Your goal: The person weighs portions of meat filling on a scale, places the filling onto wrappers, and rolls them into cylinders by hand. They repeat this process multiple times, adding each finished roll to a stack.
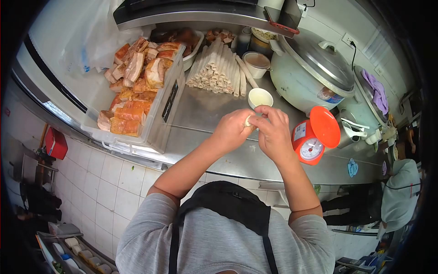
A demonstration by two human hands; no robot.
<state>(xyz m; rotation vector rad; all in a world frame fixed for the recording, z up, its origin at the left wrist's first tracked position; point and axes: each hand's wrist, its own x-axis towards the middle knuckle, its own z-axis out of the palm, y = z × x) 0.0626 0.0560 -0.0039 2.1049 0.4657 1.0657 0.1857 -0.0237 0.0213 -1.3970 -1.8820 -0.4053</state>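
Observation:
Both of my hands meet in front of me, above the steel counter's near part. My left hand [232, 131] is closed with a small pale piece [247, 121] showing at its fingertips; fingers hide most of it. My right hand [275, 134] pinches at the same piece from the other side. Just beyond my fingers stands a white bowl [260, 97] with something pale yellowish in it. Farther back, a stack of long pale uncooked spring rolls [214, 68] lies on the counter. To the right of my right hand is a red dial kitchen scale [311, 148].
A clear plastic bin [157, 123] holding chunks of browned pork [132, 105] stands at left. A large lidded pot [303, 75] fills the back right, near a lidded tub [257, 63]. Overhead is a metal shelf [196, 16]. Another person [401, 194] stands at far right.

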